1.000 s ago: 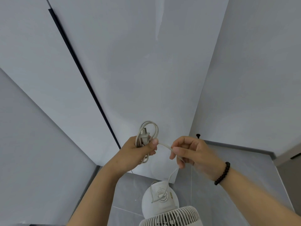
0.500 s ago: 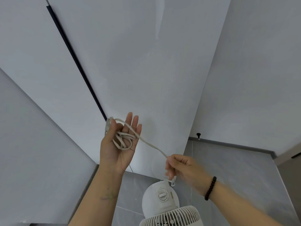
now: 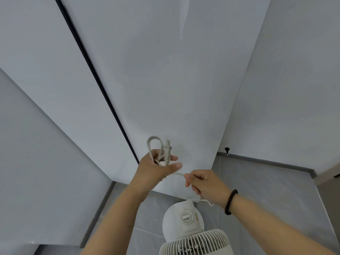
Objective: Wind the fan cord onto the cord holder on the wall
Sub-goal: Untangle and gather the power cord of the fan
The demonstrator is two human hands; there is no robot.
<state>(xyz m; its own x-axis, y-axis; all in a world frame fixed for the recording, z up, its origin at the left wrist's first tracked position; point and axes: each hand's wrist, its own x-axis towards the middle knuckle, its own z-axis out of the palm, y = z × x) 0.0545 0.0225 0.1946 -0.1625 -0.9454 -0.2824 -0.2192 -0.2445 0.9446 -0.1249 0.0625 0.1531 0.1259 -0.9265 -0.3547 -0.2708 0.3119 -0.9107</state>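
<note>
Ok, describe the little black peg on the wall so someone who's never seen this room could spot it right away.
Start at the white fan at the bottom and look up and right, past the right hand, to the dark ledge across the right wall. The peg stands at that ledge's left end, near the corner. It is the only small black knob on these pale walls.

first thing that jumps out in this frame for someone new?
The two bare hands at centre: the left hand grips a bundle of looped white cord with the plug sticking up, while the right hand pinches the strand running from it. Directly below, at the bottom edge, sits the white fan with its dial and grille. A small dark peg stands on the ledge of the right wall.
</note>
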